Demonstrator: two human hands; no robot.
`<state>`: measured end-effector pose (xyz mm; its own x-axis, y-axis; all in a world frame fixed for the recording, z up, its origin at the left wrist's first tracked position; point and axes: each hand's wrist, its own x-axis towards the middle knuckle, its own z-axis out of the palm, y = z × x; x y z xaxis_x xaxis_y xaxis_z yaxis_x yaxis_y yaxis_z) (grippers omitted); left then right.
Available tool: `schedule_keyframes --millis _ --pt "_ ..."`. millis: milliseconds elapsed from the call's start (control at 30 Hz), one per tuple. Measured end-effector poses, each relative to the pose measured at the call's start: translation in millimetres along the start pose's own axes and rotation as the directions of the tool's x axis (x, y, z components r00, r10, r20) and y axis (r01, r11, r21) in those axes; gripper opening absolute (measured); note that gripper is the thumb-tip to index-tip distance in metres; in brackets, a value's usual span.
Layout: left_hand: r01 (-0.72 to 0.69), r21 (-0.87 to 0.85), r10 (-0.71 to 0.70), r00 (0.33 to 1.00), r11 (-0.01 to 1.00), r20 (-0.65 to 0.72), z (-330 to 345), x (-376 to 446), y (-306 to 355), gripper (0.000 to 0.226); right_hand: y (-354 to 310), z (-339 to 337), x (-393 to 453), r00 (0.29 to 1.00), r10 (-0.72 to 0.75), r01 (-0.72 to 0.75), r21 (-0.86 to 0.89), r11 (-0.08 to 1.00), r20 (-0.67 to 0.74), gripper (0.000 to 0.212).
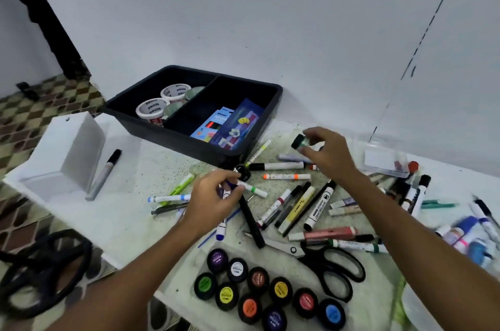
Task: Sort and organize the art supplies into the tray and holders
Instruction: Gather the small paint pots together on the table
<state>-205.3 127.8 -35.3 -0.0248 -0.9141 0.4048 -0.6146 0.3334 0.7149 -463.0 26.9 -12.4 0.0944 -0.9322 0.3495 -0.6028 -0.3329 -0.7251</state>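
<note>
The right hand [328,153] is pinching a small black-capped glass paint jar [299,141] in the air, just off the near right corner of the black two-compartment plastic tray [273,99]. The tray is sitting ahead and to the left of that hand, its long axis running left to right along the wall, so the right hand is looking like the nearer one for a drop. The left hand [213,195] is closing its fingertips on a blue-capped white marker [224,218] among the scattered pens, near the tray's front wall.
</note>
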Motion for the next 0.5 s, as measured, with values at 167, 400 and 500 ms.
schedule_keyframes --millis 167,400,500 --pt "0.298 -0.366 -0.29 0.954 0.882 0.077 4 4 21 0.029 -57 40 -47 0.956 -0.116 0.04 0.272 0.961 0.268 0.043" --pt "0.375 -0.418 -0.401 0.916 0.828 0.028 -14 -3 3 0.029 -68 67 -46 0.91 -0.122 0.001 0.294 0.956 0.396 0.039" --pt "0.379 -0.365 -0.407 0.913 0.85 0.001 -29 -9 -9 0.036 -60 83 -31 0.954 0.04 -0.039 -0.006 0.999 0.297 0.025"
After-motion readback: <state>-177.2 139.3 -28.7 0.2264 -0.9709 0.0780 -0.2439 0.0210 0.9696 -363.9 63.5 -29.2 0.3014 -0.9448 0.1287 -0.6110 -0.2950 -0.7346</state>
